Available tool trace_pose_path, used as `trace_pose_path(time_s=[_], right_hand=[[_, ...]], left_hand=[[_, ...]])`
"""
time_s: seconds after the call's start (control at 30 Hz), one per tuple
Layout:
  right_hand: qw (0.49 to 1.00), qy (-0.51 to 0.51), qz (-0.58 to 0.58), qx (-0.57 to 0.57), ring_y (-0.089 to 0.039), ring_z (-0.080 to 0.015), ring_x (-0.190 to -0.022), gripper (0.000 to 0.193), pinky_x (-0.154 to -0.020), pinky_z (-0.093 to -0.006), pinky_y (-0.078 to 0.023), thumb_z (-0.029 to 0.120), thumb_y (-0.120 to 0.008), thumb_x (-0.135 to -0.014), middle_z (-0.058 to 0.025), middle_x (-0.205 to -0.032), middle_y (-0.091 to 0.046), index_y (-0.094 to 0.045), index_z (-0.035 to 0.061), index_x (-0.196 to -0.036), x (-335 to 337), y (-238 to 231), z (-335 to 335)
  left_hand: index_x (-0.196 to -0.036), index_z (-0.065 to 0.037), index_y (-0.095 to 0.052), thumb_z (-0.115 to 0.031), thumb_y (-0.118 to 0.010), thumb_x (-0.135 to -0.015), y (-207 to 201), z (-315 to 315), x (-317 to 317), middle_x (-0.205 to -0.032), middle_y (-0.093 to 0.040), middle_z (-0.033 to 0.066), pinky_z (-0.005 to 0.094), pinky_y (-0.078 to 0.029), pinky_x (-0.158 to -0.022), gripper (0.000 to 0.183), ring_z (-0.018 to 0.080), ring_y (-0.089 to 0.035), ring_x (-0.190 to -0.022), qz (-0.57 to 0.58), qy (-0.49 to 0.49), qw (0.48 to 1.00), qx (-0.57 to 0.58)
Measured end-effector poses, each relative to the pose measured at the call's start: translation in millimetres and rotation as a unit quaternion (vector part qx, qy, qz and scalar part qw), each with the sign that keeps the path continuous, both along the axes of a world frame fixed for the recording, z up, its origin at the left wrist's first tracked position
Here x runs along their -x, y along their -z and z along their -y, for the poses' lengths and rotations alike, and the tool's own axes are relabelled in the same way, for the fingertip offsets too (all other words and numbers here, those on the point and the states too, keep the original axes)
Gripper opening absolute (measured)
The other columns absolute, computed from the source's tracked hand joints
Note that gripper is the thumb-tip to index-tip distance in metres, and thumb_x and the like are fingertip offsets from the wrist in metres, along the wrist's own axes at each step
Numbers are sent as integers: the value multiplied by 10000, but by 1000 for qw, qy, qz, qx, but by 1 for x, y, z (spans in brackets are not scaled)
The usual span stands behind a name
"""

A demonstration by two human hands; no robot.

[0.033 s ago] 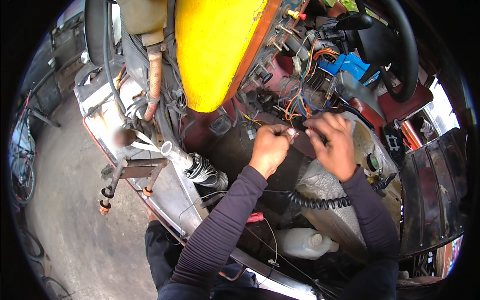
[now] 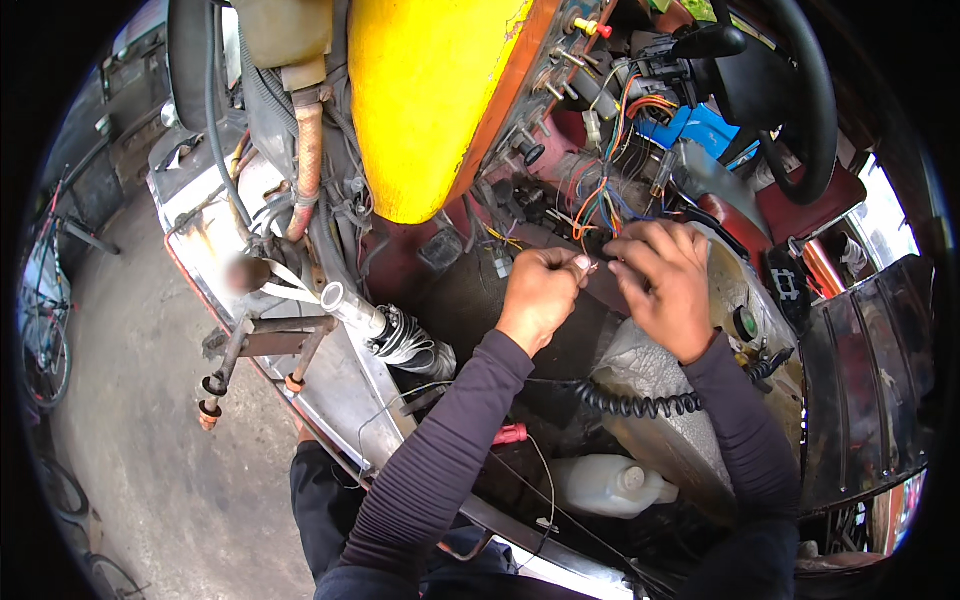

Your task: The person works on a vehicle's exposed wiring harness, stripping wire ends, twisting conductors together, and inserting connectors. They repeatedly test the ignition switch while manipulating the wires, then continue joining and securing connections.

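Note:
In the head view, my left hand (image 2: 540, 300) is closed in a pinch, thumb against forefinger, on a thin wire (image 2: 594, 268) whose bared end pokes out past the thumb. Just to its right, my right hand (image 2: 665, 290) is half curled with its fingers apart; I see nothing held in it. Behind both hands, a bundle of coloured wires (image 2: 598, 208) in orange, blue and other colours hangs down from under the dashboard. A small pale connector (image 2: 502, 266) on yellow wires lies left of my left hand.
A yellow engine cover (image 2: 430, 100) stands ahead, with a black steering wheel (image 2: 825, 100) at the far right. Under my arms lie a coiled black cable (image 2: 640, 402), a whitish plastic jug (image 2: 610, 487) and a red-handled tool (image 2: 510, 434). A clear-ended tube (image 2: 352, 310) leans at left.
The fingers of my right hand have shifted very slightly. My left hand keeps its pinch in the same place.

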State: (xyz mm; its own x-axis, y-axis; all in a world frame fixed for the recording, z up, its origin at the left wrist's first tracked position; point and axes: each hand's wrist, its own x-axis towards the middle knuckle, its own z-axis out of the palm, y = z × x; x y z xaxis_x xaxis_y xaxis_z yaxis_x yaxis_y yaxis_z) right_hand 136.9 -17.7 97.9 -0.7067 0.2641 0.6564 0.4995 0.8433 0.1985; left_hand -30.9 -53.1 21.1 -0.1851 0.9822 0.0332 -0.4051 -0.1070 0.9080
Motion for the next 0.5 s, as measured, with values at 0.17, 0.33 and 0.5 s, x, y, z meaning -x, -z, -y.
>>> trace_pose_path(time_s=[0.17,0.33,0.5], right_hand=[[987,-31,83,-131,-576,-234,-1157,299,-1040,-568,-348,162,-792,-727,-2,-1129,-631,-723,124,-1015,4,-4,2],[972,-47,108,-201,-594,-222,-1103,230,-1026,-561,-369,177,-785,-730,-6,-1062,-618,-703,105,-931,9,-5,-2],[990,-66,78,-93,-600,-242,-976,182,-952,-478,-399,159,-779,-733,-52,-946,-590,-670,78,-854,13,-3,-5]], left_hand=[[-937,-9,-688,-128,-647,-1004,-6,4,5,-774,-591,-7,232,-375,-525,143,63,-480,-637,48,21,999,11],[-912,-23,-679,-115,-656,-994,-11,4,9,-774,-592,-5,234,-377,-526,125,65,-477,-636,66,30,997,10],[-927,-3,-688,-88,-664,-982,-14,6,4,-733,-583,-6,245,-385,-511,104,71,-466,-597,80,13,997,5]])
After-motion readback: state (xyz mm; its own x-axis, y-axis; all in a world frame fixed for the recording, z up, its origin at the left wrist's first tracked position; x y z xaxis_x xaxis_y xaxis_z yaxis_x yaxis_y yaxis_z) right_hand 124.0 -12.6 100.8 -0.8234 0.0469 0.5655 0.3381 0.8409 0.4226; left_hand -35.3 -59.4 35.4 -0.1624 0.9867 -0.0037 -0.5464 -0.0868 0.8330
